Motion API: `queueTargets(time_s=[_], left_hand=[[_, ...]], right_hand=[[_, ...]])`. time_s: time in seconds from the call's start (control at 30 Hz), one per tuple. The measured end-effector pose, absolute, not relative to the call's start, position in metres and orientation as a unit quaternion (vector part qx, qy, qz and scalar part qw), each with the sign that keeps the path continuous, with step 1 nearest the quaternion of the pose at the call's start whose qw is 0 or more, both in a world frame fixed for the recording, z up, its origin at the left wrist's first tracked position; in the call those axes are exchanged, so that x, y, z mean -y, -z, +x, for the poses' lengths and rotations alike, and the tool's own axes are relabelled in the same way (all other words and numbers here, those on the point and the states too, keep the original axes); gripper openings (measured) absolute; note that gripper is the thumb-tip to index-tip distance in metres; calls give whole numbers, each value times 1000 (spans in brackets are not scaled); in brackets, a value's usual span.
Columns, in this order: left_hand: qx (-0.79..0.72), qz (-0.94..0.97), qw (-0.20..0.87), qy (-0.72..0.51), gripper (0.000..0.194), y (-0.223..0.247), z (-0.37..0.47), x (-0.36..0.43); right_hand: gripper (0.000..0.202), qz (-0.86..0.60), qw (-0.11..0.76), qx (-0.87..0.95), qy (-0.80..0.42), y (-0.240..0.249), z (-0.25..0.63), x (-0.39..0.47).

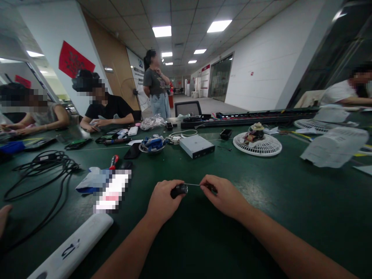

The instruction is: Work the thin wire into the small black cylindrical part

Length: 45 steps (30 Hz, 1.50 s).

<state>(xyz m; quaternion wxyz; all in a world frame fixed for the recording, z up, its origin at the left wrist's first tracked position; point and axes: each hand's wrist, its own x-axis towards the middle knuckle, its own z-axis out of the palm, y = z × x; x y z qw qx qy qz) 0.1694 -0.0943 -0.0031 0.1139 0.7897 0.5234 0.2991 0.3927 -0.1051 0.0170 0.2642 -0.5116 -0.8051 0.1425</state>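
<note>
My left hand [163, 199] is closed around a short black cylinder [179, 190] with a shiny end, which looks like a small flashlight. From its top edge, by my left thumb, a thin pale strand [192, 184] stretches straight across to my right hand [222, 195]. The fingertips of that hand pinch the strand's other end. Whether it is a cord or a stiff rod cannot be made out. Both hands are just above the green table [203, 236], and the strand's ends are hidden by my fingers.
Ahead lie a grey disc drive [197, 146], a bowl of blue pieces [152, 143] and a white fan grille [257, 145]. Left are black cables [48, 162], a red-handled tool [114, 161], a lit phone [113, 192] and a long white casing [75, 244]. Several people are nearby.
</note>
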Motion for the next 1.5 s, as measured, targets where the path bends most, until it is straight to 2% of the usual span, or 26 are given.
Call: queueTargets(time_s=[0.5, 0.8, 1.03, 1.3, 1.5], left_hand=[[-511, 801, 120, -287, 32, 3, 168, 94], [-515, 799, 130, -280, 34, 3, 168, 94], [-503, 801, 141, -293, 34, 2, 170, 95], [-511, 800, 134, -285, 35, 4, 169, 94], [-514, 798, 142, -280, 37, 5, 171, 94]], right_hand=[[11, -520, 217, 817, -126, -22, 392, 108], [11, -546, 243, 787, -154, -20, 392, 107], [14, -512, 280, 773, -247, -17, 394, 104], [13, -548, 246, 779, -179, -20, 387, 110], [14, -527, 256, 781, -219, -22, 391, 110]])
